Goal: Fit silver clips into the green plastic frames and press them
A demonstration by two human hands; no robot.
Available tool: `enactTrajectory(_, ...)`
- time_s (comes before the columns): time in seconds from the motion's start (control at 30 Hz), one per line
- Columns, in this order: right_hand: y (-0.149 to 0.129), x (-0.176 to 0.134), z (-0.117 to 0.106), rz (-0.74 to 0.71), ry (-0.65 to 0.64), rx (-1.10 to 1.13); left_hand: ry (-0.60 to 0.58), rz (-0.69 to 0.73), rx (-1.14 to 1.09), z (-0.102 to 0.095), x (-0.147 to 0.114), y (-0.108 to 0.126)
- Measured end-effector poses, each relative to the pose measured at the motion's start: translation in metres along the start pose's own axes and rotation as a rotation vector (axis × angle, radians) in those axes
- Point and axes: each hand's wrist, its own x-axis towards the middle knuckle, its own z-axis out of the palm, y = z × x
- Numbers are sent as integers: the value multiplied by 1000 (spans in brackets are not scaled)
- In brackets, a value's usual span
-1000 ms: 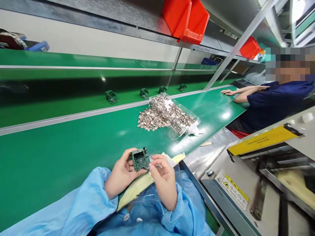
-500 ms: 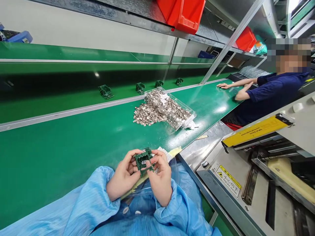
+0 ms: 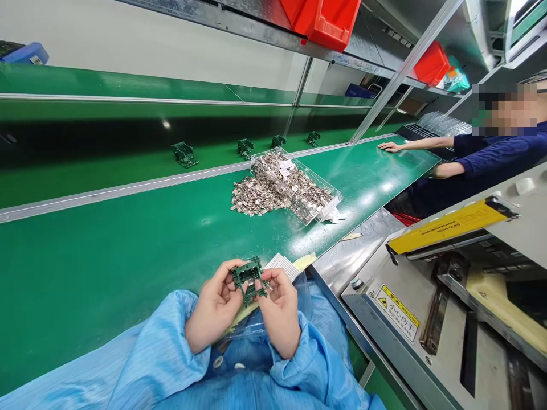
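- I hold the green board frame [image 3: 245, 269] in front of my body, between both hands: my left hand [image 3: 212, 307] grips its left side, my right hand [image 3: 278, 307] pinches its right
- Its hollow side faces up towards me, slightly tilted; it looks nearly square, so I cannot make out a long axis
- The worktop [image 3: 119, 256] stretches ahead and to my left, with the pile of metal pieces [image 3: 255, 196] and the clear tray [image 3: 328, 209] well apart from my hands; the machine [image 3: 363, 304] edges my right
- My fingers cover the frame's sides, its back is hidden, and my right hand partly hides the gridded white sheet [image 3: 281, 265]
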Motion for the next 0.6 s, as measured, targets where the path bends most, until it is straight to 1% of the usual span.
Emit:
enactTrajectory(0.1, -4, 0, 2, 32, 18, 45, 24, 1, 31, 2, -1, 3)
enactTrajectory(0.4, -12, -3, 3, 39, 40, 53, 47, 8, 36, 7, -5, 9)
enactTrajectory(0.6, -10, -13, -3, 14, 54, 109, 8, 10, 52, 12, -10, 10)
